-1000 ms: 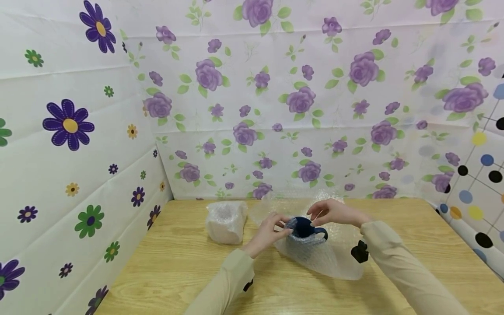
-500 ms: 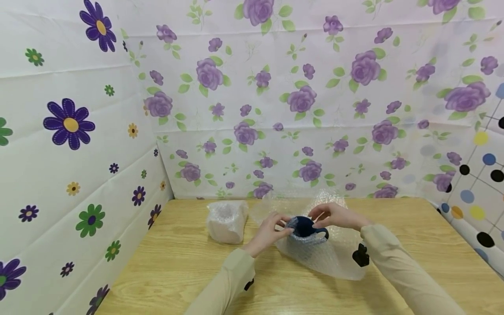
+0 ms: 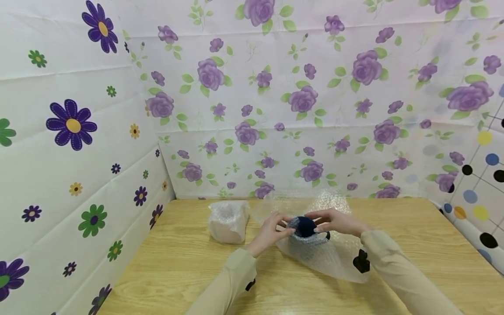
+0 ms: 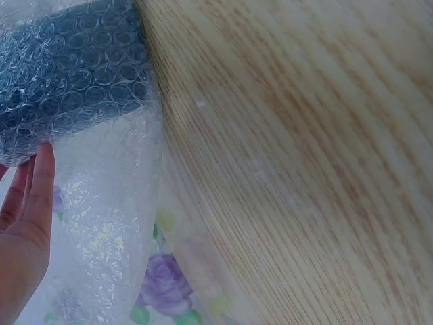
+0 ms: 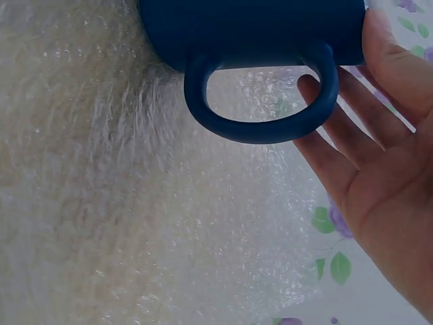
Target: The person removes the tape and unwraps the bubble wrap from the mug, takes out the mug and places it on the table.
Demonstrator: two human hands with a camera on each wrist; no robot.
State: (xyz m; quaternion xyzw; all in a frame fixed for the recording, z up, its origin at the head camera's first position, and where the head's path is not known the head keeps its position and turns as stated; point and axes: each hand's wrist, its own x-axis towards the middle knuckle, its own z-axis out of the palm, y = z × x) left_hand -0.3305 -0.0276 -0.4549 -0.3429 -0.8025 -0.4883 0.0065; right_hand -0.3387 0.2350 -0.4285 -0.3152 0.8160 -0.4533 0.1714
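Observation:
A dark blue mug (image 3: 306,226) stands mouth up on a sheet of bubble wrap (image 3: 315,258). In the right wrist view its handle (image 5: 260,132) is bare. Bubble wrap covers its other side, seen over blue in the left wrist view. My left hand (image 3: 269,234) holds this wrapped side at the rim, thumb nearer me and fingers beyond. My right hand (image 3: 338,222) grips the mug at the rim on the handle side. Its thumb (image 5: 382,40) touches the rim, while the other fingers reach behind the handle.
A bundle wrapped in bubble wrap (image 3: 227,221) stands on the wooden table (image 3: 177,267), left of my hands. Loose bubble wrap spreads behind and right of the mug. Flowered cloth (image 3: 275,109) hangs behind the table.
My right hand has moved left and in toward the mug, from above the handle to the rim. The left hand keeps its hold; the mug stays about where it was.

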